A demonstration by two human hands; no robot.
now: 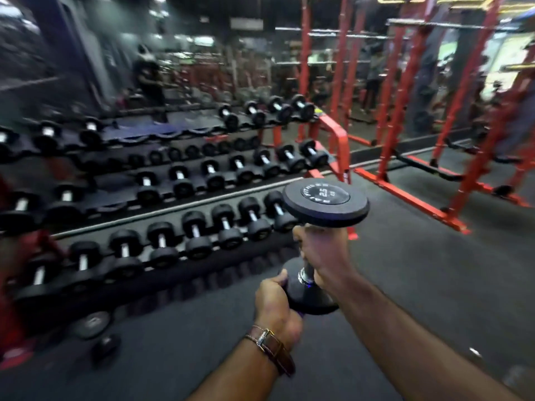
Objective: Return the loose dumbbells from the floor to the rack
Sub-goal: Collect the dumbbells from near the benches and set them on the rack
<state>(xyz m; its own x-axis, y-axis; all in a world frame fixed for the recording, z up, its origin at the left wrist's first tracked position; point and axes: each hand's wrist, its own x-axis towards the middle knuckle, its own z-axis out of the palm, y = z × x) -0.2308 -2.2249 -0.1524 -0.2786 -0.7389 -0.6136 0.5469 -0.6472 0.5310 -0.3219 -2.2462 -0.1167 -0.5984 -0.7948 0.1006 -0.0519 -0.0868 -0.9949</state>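
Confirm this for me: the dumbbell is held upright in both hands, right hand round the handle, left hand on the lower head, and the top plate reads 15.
Not quite. In the head view the top plate of the dumbbell reads 25, not 15. The rest stands: it is held upright, the right hand round the handle and the left hand on the lower head.

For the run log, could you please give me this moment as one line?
right hand: grips dumbbell handle | left hand: holds lower head | dumbbell: upright, off floor | rack: ahead-left
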